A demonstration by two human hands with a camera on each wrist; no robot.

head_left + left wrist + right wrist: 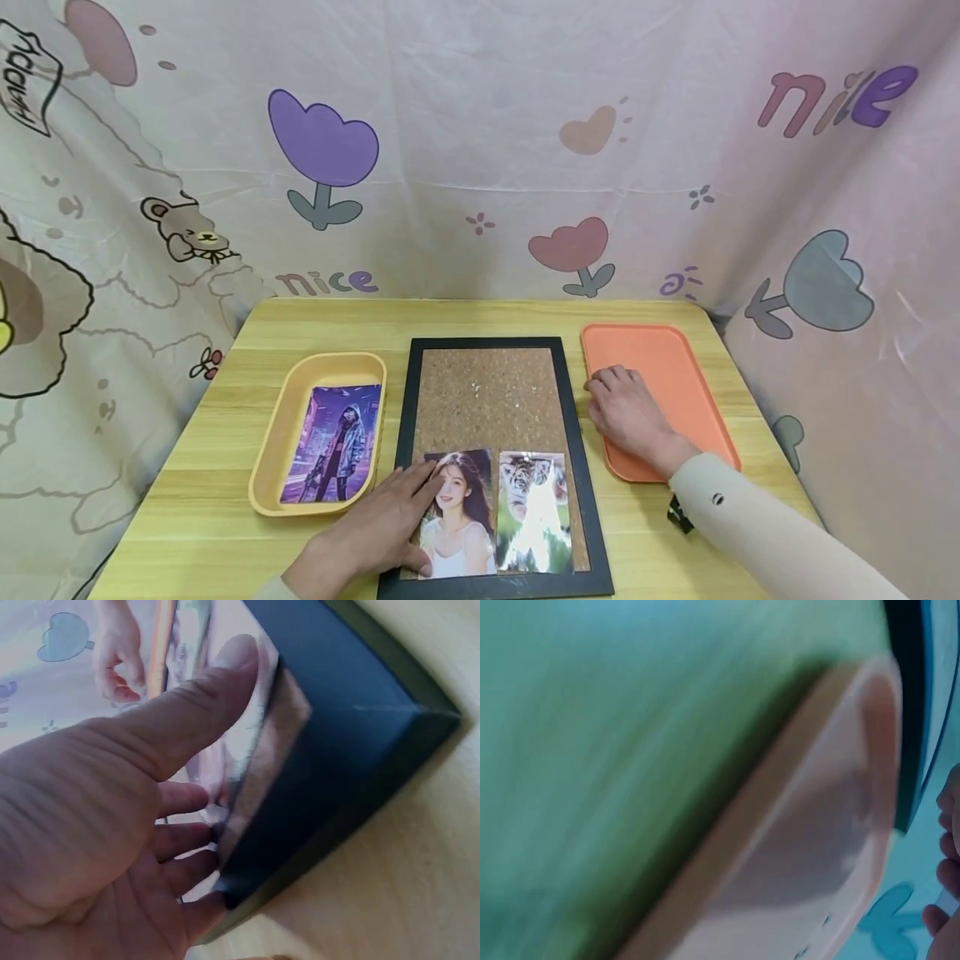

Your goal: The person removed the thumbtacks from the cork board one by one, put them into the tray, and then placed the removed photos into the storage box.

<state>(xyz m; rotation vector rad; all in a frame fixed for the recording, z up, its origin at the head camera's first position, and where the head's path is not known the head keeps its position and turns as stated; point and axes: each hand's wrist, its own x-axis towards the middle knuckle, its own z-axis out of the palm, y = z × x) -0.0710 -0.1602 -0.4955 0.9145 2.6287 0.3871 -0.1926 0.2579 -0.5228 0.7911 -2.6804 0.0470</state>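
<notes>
A black-framed cork board [487, 392] lies on the table. On its lower half, side by side, are a portrait photo of a woman in white [461, 533] and a glossy tiger photo [528, 508] with strong glare. My left hand [378, 521] rests on the portrait's left side, thumb near its lower corner and fingers extended; the left wrist view shows the thumb [187, 712] over the print. My right hand [630, 412] hovers by the left rim of the orange tray [675, 367], fingers loosely bent, with nothing visible in them.
Left of the board, a yellow tray [281, 446] contains a purple hooded-figure picture [337, 442]. The wooden table [480, 317] backs onto a printed curtain [465, 125]. A small black object [679, 515] shows below the right sleeve.
</notes>
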